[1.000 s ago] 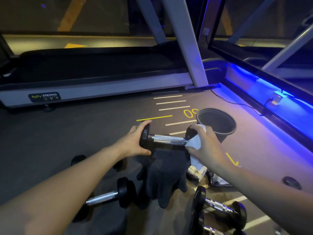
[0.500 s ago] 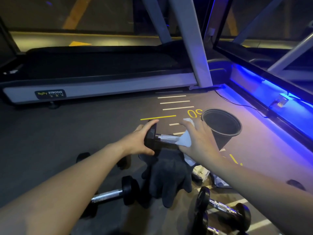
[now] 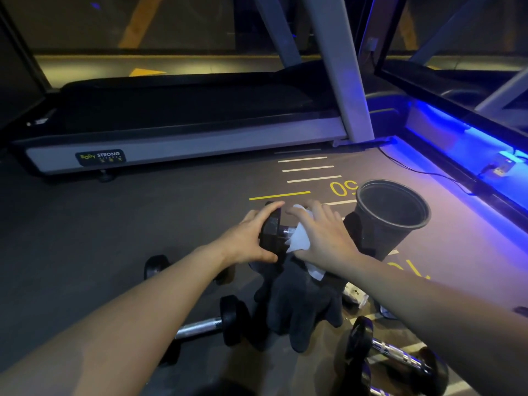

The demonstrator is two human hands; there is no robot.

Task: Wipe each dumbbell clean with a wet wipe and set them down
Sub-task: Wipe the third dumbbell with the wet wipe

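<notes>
A black dumbbell point(image 3: 271, 232) with a chrome handle is held in the air over the floor. My left hand point(image 3: 248, 238) grips its left head. My right hand point(image 3: 325, 238) presses a white wet wipe point(image 3: 298, 238) around the handle, right beside that head; the right head is hidden behind my hand. A dark cloth point(image 3: 300, 304) hangs under the dumbbell. Another dumbbell point(image 3: 205, 327) lies on the floor below my left forearm, one point(image 3: 397, 352) lies at the lower right, and one point(image 3: 155, 265) is partly hidden behind my left arm.
A black bucket point(image 3: 391, 221) stands just right of my right hand. A treadmill point(image 3: 183, 138) runs across the back, its upright post point(image 3: 340, 67) near the centre. A blue-lit ledge point(image 3: 468, 155) with a cable borders the right. A white packet point(image 3: 354, 294) lies under my right forearm.
My right hand has slid the wipe leftward along the handle, from the right head to just beside the left head. My left hand keeps its grip.
</notes>
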